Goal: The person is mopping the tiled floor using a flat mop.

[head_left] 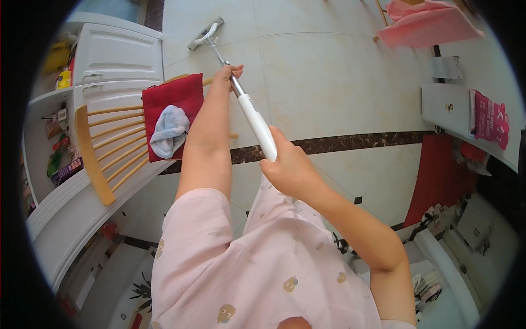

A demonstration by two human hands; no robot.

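A mop (pixel 257 123) with a white grip and a metal pole runs from the centre toward the upper left. My right hand (pixel 287 164) is closed around the lower end of the white grip. Farther up, my left hand (pixel 231 76) holds the metal pole, with some fingers extended. The flat mop head (pixel 205 33) rests on the pale tiled floor (pixel 320 82), tilted across the view. What its underside carries is hidden.
Left of my left arm stands a wooden chair (pixel 95 156) with a red cushion (pixel 172 92) and a light blue cloth item (pixel 170 131) on it. White cabinets (pixel 119 53) line the left. A pink cloth (pixel 423 24) hangs at upper right; a red mat (pixel 435 177) lies at right.
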